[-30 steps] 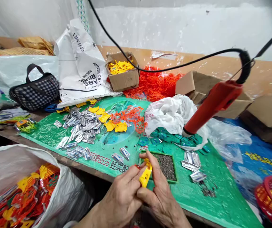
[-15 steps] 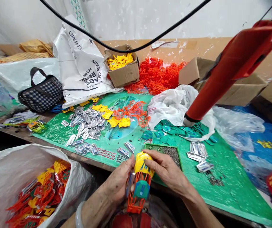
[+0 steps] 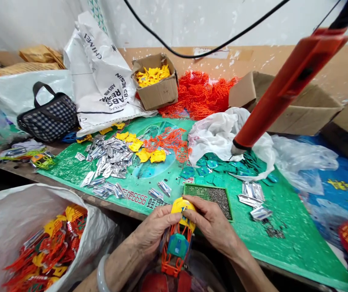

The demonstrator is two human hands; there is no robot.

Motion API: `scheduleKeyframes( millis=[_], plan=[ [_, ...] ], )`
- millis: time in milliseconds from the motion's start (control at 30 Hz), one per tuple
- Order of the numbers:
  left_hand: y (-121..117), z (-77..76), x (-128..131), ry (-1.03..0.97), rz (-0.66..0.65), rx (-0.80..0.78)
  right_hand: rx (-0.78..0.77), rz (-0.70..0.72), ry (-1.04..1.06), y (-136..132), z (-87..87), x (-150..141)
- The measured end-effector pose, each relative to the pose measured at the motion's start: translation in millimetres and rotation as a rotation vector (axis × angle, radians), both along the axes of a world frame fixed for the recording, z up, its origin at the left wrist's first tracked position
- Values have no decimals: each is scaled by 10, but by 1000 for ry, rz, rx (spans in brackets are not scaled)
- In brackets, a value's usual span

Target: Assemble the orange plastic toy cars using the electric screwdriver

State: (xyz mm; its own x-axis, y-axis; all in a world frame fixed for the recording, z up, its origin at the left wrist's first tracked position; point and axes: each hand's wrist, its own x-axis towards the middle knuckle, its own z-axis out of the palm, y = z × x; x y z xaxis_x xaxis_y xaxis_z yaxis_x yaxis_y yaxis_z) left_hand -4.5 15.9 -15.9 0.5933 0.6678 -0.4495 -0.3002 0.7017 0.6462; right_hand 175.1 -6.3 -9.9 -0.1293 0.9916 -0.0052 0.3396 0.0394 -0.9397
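Thumb point(image 3: 173, 219) shifted inward since the earlier view, the left hand point(image 3: 150, 230) is pinching the yellow cover point(image 3: 180, 204) alongside the right hand point(image 3: 216, 225), just before the table point(image 3: 295, 247), apparently seating it on the orange frame point(image 3: 171, 267) and next probably needing even pressure.

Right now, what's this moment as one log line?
left hand: holding yellow, orange and green plastic assembly | right hand: holding its yellow end | beyond right hand: rectangular green plastic tray, small grey pieces inside
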Motion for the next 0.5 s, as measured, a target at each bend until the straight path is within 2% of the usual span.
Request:
scheduleKeyframes(
  millis=[167, 267, 367, 500],
  plan=[
    [-60, -38, 13, -70, 7, -8, -33, -13, 151, -51, -12, -20],
    [-73, -6, 20, -66, 20, -9, -23, -91, 161, -93, -15, -22],
    [-86, 8, 42, -52, 52, 2, 87, -174, 62, -133, -43, -35],
    [-119, -22, 61, -47, 78, -30, 241, -199, -8, -172, -136, -102]
  ],
)
